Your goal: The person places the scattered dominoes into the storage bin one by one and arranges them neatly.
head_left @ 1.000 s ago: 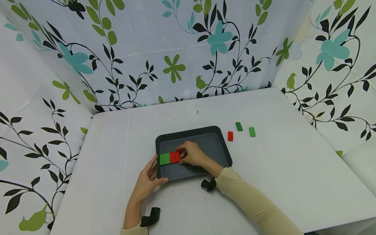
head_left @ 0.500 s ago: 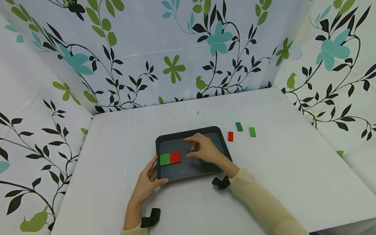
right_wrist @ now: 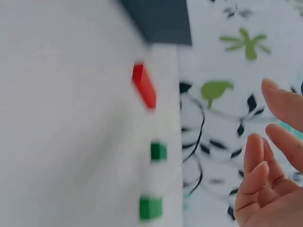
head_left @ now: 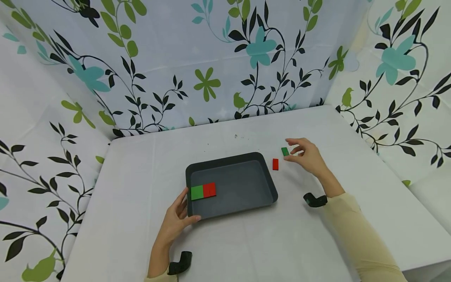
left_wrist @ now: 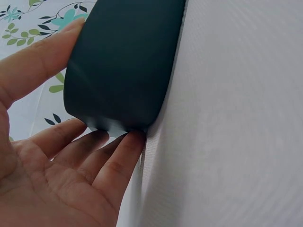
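Note:
A dark grey rectangular tray (head_left: 243,184) sits on the table. My left hand (head_left: 174,219) holds its near-left corner, thumb on the front rim and fingers against the left side; in the left wrist view the fingers (left_wrist: 118,165) touch the tray wall (left_wrist: 123,61). Inside the tray, flat green pieces (head_left: 197,192) and red pieces (head_left: 209,189) lie side by side in a row. My right hand (head_left: 308,158) hovers around a green block (head_left: 285,151), thumb and fingers apart. Left of it lies a red block (head_left: 275,164). Another green block (right_wrist: 150,208) shows only in the right wrist view.
A white cloth covers the table (head_left: 141,188). Patterned curtains (head_left: 169,51) hang behind and on both sides. Black curved wrist mounts (head_left: 180,263) stick out from both wrists. The tray's right rim stands close to the loose red block.
My right hand has left the red pieces in the tray and moved right and away from me to the loose green block. My left hand keeps its place on the tray.

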Available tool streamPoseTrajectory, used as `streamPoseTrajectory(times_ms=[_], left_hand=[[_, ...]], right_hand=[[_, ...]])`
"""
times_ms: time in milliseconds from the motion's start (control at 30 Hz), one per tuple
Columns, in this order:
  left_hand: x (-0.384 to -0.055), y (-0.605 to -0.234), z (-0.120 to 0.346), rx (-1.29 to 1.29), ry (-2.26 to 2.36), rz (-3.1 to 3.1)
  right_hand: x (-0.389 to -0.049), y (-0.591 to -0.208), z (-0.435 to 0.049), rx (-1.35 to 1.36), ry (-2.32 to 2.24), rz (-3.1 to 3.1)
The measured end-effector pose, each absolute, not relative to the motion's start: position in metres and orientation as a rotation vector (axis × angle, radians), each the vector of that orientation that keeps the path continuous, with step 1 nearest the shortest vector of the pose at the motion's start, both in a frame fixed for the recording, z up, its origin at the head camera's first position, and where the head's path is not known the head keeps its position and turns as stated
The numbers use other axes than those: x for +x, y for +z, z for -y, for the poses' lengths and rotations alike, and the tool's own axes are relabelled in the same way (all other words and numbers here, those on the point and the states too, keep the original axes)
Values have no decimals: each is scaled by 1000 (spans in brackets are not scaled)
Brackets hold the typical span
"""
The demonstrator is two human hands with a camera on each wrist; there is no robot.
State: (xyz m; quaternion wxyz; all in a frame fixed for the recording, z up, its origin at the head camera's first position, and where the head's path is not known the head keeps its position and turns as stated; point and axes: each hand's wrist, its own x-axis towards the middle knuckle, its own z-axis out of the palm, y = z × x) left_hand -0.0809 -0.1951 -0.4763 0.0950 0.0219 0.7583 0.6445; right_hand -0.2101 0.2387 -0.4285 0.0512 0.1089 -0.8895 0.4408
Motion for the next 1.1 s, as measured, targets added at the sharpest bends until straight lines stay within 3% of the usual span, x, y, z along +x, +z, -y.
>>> streamPoseTrajectory(times_ms=[367, 1100], left_hand=[[-81, -480, 197, 68, 1904, -2246], [-81, -481, 198, 91, 1906, -2263]], right_hand=[[-228, -456, -297, 1, 1396, 2949], [-234, -472, -301, -31, 1223, 3082]])
